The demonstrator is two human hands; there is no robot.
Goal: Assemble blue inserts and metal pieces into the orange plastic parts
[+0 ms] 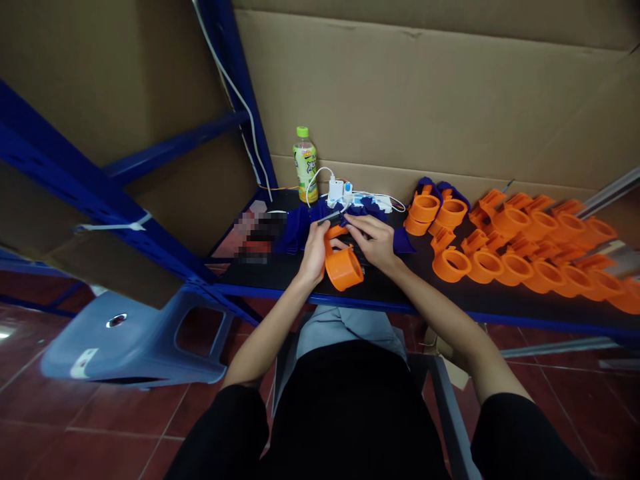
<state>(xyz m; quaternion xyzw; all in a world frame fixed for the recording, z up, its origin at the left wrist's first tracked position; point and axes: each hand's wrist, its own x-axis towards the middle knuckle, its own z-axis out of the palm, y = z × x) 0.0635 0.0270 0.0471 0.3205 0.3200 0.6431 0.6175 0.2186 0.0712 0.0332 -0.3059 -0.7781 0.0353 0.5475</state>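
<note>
One smooth orange ring-shaped part (pixel 345 270), frame centre, gripped by the left hand (pixel 314 253) (right hand (pixel 376 244) at its top, hold unclear).

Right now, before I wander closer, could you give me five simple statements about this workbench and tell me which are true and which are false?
1. The left hand holds an orange part. True.
2. The bottle has a red cap. False: its cap is light green.
3. Other orange parts stand on the table, to the right of the hands. True.
4. The blue stool stands on the table. False: it is on the floor, to the left.
5. The right hand is down beside the stool. False: it is up by the held part.
</note>
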